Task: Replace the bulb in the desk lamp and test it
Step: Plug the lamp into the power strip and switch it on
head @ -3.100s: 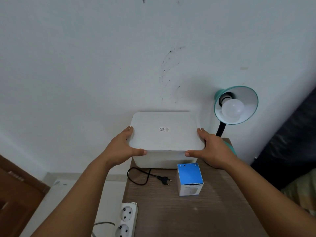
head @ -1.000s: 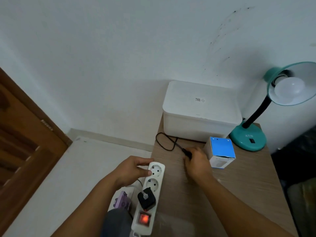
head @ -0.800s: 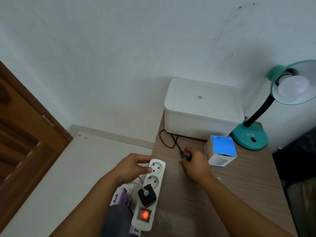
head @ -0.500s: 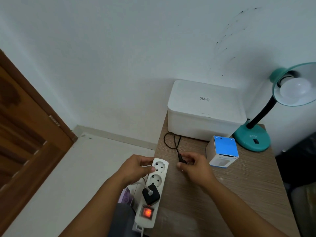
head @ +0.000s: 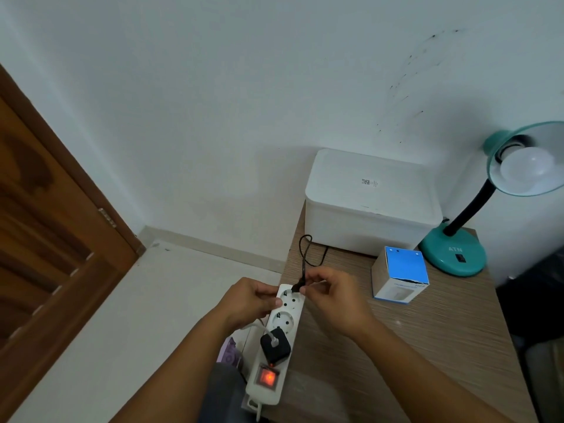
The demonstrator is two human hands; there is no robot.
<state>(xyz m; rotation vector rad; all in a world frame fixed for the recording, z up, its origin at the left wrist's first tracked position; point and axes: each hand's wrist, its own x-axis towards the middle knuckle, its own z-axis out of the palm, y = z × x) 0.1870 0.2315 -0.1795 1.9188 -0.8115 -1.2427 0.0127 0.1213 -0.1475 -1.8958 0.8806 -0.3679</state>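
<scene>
A teal desk lamp (head: 454, 255) stands at the table's back right, with a white bulb (head: 527, 170) unlit in its shade. Its black cord (head: 305, 251) runs forward across the table. My right hand (head: 332, 296) pinches the black plug (head: 296, 287) just over the top socket of a white power strip (head: 282, 323). My left hand (head: 248, 302) grips the strip's top end at the table's left edge. The strip's red switch (head: 267, 377) glows, and a black adapter (head: 274, 343) sits in a lower socket.
A blue and white bulb box (head: 399, 274) stands on the wooden table (head: 412, 346) by the lamp base. A white lidded box (head: 370, 203) sits against the wall. A brown door (head: 45, 239) is on the left, pale floor below it.
My hands left the white box. The left took hold of the power strip; the right picked the plug off the table and brought it left to the strip's top socket.
</scene>
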